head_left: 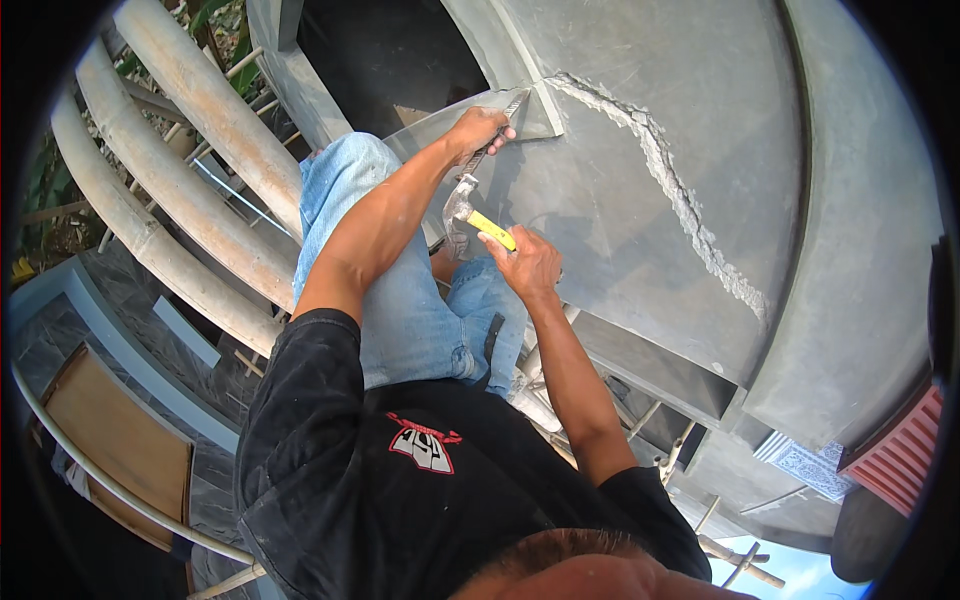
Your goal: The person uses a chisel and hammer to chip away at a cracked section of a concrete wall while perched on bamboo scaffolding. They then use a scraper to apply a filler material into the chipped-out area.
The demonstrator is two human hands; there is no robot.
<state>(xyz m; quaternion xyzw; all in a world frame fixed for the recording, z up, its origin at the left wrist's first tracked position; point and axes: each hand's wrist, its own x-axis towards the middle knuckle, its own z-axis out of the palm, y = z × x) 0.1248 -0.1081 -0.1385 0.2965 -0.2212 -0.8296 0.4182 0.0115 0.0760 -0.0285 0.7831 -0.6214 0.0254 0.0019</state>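
My left hand (478, 135) is closed around a ribbed steel chisel (517, 103), whose upper end meets the grey wall near the corner of an opening. Closed on the yellow handle of a hammer (492, 230), my right hand (530, 265) is lower and to the right. The hammer's metal head is close to the chisel's lower end; whether they touch I cannot tell. A rough chipped groove (660, 150) starts by the chisel's tip and curves down to the right across the smooth grey wall (600, 210).
Thick bamboo poles (190, 110) run along the left, beside my bent legs in blue jeans (400, 310). A dark opening (390, 55) lies at the top. Below left are a brown panel (120, 430) and grey tiling. Red ribbed roofing (900, 450) shows at lower right.
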